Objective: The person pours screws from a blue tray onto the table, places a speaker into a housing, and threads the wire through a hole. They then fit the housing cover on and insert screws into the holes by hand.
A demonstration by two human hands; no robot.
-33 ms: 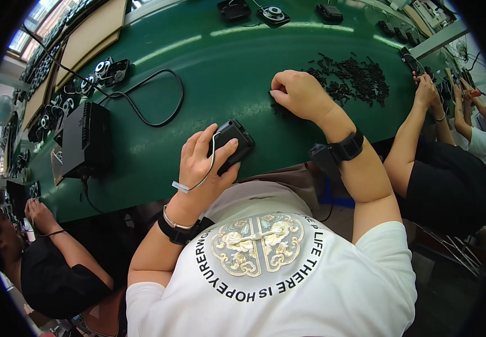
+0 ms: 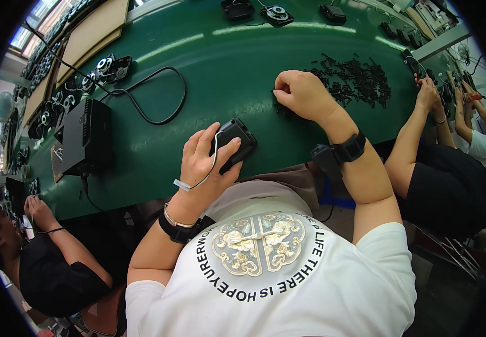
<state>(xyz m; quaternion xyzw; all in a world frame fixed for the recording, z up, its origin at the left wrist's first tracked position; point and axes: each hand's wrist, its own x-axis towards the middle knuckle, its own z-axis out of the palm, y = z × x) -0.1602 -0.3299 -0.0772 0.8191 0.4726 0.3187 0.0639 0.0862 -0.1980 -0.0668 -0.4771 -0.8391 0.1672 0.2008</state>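
My left hand (image 2: 204, 160) is wrapped round a black plastic case (image 2: 238, 141), boxy with rounded corners, held tilted above the near edge of the green tabletop (image 2: 220, 67). A thin white cable (image 2: 215, 154) with a pale end runs over the back of that hand. Further right, my right hand (image 2: 304, 95) is low over the table, thumb and fingers pinched together. What they hold, if anything, is too small to make out. Just under the fingertips lie a few dark bits. Beside that hand spreads a pile of small black strip-like pieces (image 2: 358, 81).
A black box-shaped device (image 2: 88, 137) with a looped black cable (image 2: 164, 121) stands at left. Open cases with speakers (image 2: 105, 67) lie beyond it, and more cases (image 2: 276, 14) along the far edge. Co-workers' hands (image 2: 39, 212) are at left and others (image 2: 427, 95) at right.
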